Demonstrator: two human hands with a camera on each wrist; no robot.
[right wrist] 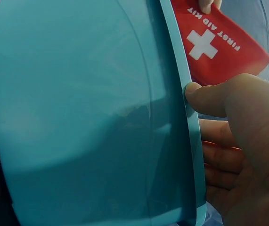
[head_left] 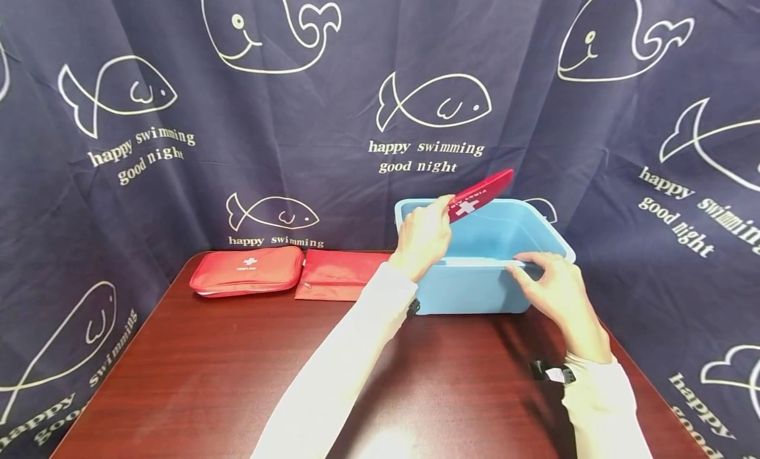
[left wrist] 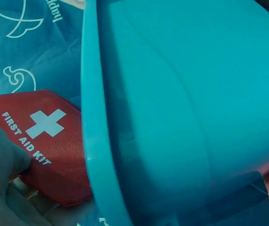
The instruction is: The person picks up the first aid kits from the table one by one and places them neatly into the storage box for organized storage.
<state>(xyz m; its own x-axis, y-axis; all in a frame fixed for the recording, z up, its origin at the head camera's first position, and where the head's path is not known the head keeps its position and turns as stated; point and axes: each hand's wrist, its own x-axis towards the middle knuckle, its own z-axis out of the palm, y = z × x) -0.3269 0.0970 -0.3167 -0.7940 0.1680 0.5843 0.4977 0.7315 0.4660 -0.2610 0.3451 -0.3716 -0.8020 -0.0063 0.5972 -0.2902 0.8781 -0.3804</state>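
Observation:
A red first aid kit pouch with a white cross is pinched in my left hand, tilted over the opening of a light blue plastic bin. In the left wrist view, the thumb lies on the front of the pouch, fingers behind it, just beyond the bin's rim. My right hand holds the bin's near rim toward its right end. In the right wrist view, the thumb presses the rim from outside and the fingers reach inside. The bin's floor is hidden.
At the table's back left lies an orange-red zipped first aid case. Beside it is a flat red pouch, partly covered by my left arm. The brown table backs onto a dark blue curtain with fish drawings.

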